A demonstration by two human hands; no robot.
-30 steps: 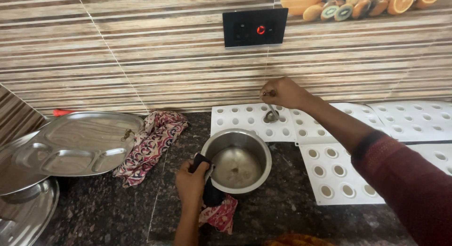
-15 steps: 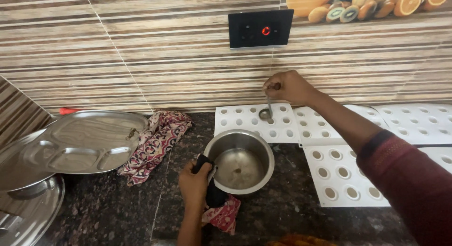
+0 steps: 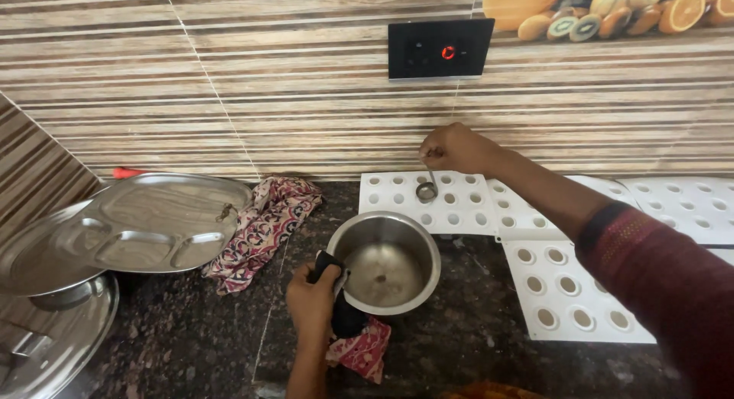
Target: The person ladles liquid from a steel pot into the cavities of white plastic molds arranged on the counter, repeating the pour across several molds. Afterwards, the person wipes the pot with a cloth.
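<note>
Steel pot (image 3: 386, 265) gripped by left hand (image 3: 312, 303) through dark cloth (image 3: 345, 315), right hand (image 3: 455, 148) pinching small ladle (image 3: 427, 189) over white moulds (image 3: 474, 204)

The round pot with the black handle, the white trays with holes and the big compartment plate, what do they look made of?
The round silver pot looks like brushed steel: dull grey sheen, thin bright rim. Its black handle, under the left hand, is probably plastic, mostly covered. The white holed trays seem matte moulded plastic, evenly white and unreflective. The large compartment plate appears to be polished steel, mirroring the wall.
</note>
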